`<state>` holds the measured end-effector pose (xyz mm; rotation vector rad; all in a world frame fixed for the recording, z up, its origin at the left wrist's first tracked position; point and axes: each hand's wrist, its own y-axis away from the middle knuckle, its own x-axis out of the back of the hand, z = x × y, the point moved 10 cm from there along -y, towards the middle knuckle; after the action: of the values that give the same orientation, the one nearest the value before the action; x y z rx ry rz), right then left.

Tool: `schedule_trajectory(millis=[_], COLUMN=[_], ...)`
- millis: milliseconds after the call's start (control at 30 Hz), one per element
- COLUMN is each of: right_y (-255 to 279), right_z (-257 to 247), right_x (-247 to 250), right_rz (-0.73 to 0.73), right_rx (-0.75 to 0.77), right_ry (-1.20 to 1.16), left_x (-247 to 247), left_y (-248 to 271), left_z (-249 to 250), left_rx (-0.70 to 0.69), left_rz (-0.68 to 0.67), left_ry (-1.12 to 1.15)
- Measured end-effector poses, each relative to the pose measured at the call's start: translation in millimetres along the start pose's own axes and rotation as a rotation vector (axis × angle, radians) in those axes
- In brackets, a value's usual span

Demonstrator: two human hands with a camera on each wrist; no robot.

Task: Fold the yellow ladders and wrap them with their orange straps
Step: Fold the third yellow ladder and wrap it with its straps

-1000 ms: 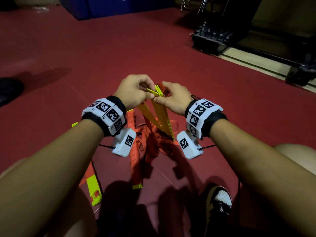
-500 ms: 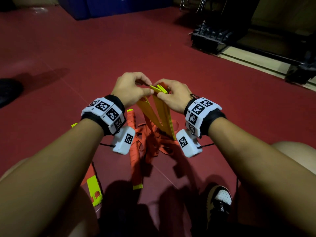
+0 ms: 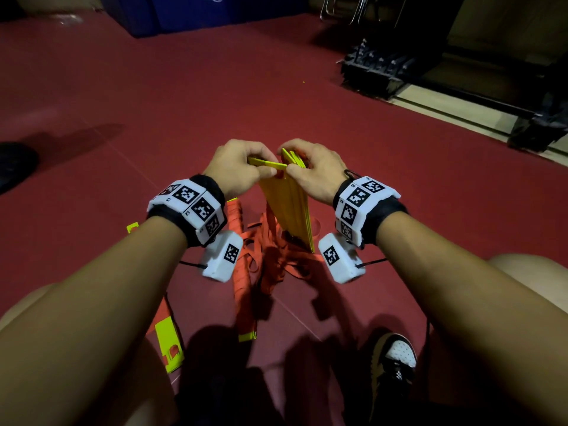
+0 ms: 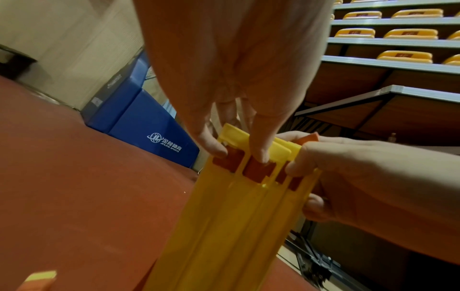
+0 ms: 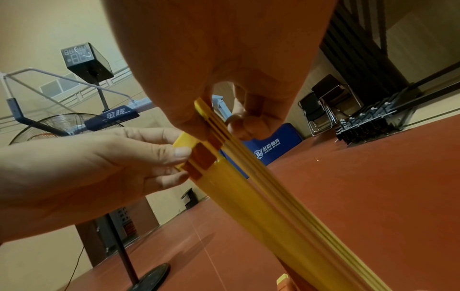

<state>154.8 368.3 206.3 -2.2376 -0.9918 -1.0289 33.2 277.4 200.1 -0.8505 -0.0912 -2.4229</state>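
So we've got the yellow rungs point(image 3: 289, 204) stacked upright between our knees, right hand point(image 3: 313, 173) clamping the top ends so they stay flush, left hand point(image 3: 236, 167) pinching one more against them. Orange straps point(image 3: 264, 256) dangle loose onto the floor point(image 3: 215, 87) for wrapping later.

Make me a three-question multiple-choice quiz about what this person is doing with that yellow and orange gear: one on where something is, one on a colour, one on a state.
1. Where do the loose orange straps lie?
A. on the red floor
B. on a table
C. on a chair

2. What colour are the rungs being stacked?
A. blue
B. yellow
C. white

3. How are the rungs held?
A. lying untouched
B. by one hand only
C. pinched by both the left hand and the right hand

Answers:
1 A, the straps trail across the floor.
2 B, the wrist views show yellow plastic.
3 C, both hands' fingers clamp the top ends.
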Motion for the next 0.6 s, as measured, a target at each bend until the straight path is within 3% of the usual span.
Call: schedule_trajectory(millis=[233,600], right_y=[-1,0], right_z=[-2,-3], right_x=[23,23], right_rz=[0.082,0.09], right_rx=[0.011,0.021], right_ry=[-0.021,-0.064], left_x=[16,8], left_y=[-3,3], left_z=[2,15], left_rx=[-0.008,-0.029], left_rz=[0.14,0.108], left_ry=[0.069,0.144])
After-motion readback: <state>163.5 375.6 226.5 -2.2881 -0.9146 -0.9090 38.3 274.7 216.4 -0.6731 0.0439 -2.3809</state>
